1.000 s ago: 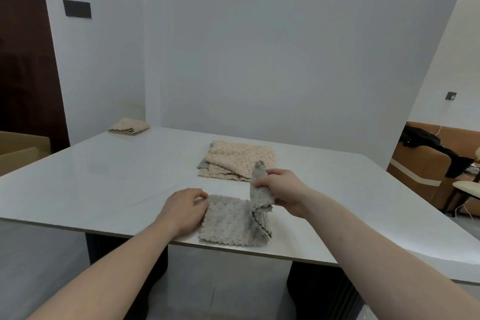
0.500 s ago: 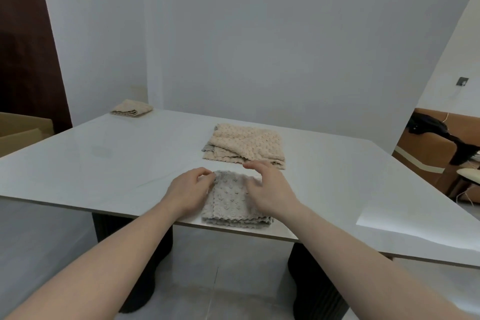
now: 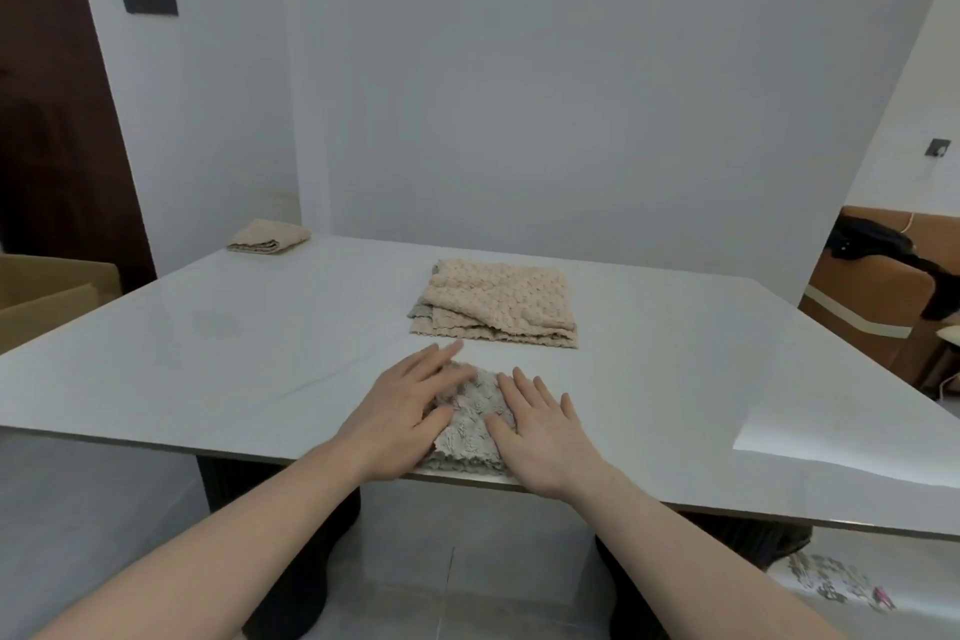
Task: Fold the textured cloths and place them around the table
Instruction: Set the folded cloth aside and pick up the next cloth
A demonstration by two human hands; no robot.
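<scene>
A grey textured cloth (image 3: pixel 470 424), folded small, lies at the near edge of the white table (image 3: pixel 208 359). My left hand (image 3: pixel 402 416) presses flat on its left side with straight fingers. My right hand (image 3: pixel 543 429) lies flat on its right side, fingers spread. Behind them sits a loose pile of beige textured cloths (image 3: pixel 498 309) with a grey one showing underneath. A folded beige cloth (image 3: pixel 269 238) rests at the table's far left corner.
A cardboard box (image 3: pixel 47 294) stands left of the table. An orange-brown sofa (image 3: pixel 878 296) with dark clothing is at the right. A patterned item (image 3: pixel 831 582) lies on the floor under the table's right side. A wall runs behind the table.
My right hand brought the raised flap of the grey cloth down over the left part. Both hands now press flat on the folded cloth instead of pinching it.
</scene>
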